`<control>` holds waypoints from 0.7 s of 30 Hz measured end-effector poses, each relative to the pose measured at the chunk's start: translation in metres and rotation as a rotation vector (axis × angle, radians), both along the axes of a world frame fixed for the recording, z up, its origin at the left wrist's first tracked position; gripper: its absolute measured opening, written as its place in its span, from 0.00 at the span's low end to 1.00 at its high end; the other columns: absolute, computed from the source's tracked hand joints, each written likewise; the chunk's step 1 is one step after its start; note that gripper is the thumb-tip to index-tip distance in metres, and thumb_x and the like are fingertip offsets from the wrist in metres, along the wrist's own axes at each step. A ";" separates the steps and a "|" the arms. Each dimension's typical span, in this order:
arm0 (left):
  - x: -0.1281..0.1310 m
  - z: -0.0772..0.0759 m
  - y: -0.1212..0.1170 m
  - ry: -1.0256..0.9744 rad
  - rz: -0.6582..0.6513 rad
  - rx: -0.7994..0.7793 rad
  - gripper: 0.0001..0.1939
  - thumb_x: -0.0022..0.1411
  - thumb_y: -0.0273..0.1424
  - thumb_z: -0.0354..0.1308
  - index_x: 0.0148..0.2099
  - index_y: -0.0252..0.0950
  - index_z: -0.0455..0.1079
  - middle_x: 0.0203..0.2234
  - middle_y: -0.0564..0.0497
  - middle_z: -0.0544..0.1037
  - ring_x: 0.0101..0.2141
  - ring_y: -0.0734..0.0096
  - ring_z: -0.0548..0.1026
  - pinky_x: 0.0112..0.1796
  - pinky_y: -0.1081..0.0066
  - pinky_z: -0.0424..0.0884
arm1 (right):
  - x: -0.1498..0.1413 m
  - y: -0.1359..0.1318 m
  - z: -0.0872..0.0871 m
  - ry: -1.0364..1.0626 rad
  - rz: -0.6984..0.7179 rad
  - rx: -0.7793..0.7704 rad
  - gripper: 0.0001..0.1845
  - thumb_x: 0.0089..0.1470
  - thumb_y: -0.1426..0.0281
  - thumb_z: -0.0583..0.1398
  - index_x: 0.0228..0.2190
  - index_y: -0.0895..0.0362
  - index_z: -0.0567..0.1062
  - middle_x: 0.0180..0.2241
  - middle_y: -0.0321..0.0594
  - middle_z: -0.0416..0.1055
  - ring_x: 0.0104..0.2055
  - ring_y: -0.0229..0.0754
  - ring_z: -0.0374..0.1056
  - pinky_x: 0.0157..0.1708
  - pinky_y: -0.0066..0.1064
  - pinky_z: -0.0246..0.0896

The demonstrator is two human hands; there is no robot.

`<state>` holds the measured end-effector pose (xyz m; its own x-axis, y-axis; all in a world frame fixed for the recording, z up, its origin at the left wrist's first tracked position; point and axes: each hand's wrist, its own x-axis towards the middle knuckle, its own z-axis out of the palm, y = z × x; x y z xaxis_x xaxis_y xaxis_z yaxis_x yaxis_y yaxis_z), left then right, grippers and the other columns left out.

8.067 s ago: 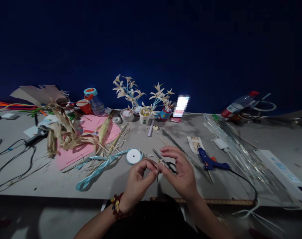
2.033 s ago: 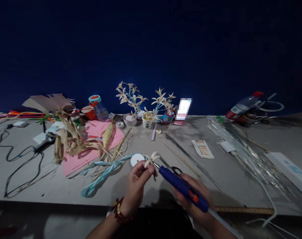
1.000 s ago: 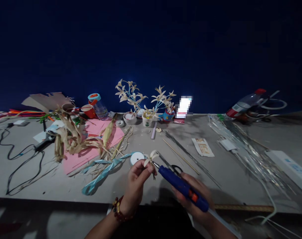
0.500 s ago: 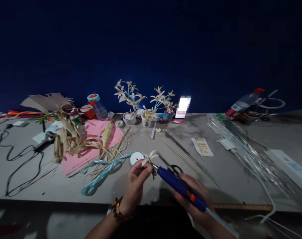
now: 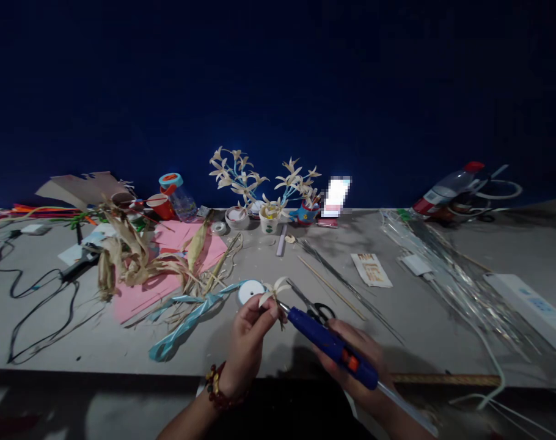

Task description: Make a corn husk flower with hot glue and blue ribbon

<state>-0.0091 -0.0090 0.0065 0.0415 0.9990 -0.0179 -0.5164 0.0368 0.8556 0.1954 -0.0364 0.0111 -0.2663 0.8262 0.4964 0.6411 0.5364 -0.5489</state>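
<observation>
Between the fingertips of my left hand (image 5: 253,330) is a pale corn-husk flower (image 5: 274,292), its petals pointing up and out. My right hand (image 5: 355,348) is wrapped round a blue hot glue gun (image 5: 330,342) with an orange trigger. The gun's metal nozzle meets the flower's base, though I cannot tell whether they touch. Just behind the gun lie black-handled scissors (image 5: 321,311), partly covered by it. A white spool (image 5: 252,291) rests behind my left hand, and light-blue ribbon (image 5: 186,330) trails from it to the left.
Dried husks (image 5: 131,250) and pink paper (image 5: 145,293) cover the left side. At the back, flower branches (image 5: 236,171) stand by a white cup (image 5: 269,221) and a lit phone (image 5: 335,197). Thin wires (image 5: 346,281), a wooden stick (image 5: 330,286) and a power strip (image 5: 530,311) lie to the right.
Almost nothing differs. The whole view has shifted very slightly; both hands keep the flower and the glue gun nozzle together in the same place.
</observation>
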 end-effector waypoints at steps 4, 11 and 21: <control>0.000 -0.001 0.000 -0.019 -0.004 0.004 0.07 0.61 0.30 0.64 0.32 0.35 0.72 0.26 0.53 0.74 0.30 0.72 0.70 0.36 0.73 0.65 | 0.000 0.000 -0.001 0.005 -0.009 0.005 0.12 0.61 0.57 0.56 0.34 0.52 0.70 0.26 0.38 0.74 0.25 0.43 0.72 0.24 0.30 0.65; 0.000 -0.001 0.000 -0.020 -0.005 -0.003 0.06 0.62 0.30 0.64 0.32 0.35 0.72 0.25 0.53 0.74 0.30 0.72 0.69 0.36 0.73 0.65 | -0.001 0.000 -0.002 0.014 -0.003 0.011 0.12 0.62 0.56 0.56 0.35 0.52 0.69 0.25 0.38 0.74 0.24 0.43 0.71 0.23 0.30 0.63; 0.001 -0.001 0.001 0.015 0.000 0.007 0.07 0.62 0.31 0.63 0.32 0.36 0.72 0.25 0.52 0.73 0.31 0.71 0.69 0.36 0.72 0.65 | 0.002 0.002 0.000 0.012 0.009 0.006 0.13 0.62 0.57 0.55 0.34 0.53 0.70 0.25 0.38 0.73 0.24 0.42 0.71 0.24 0.30 0.63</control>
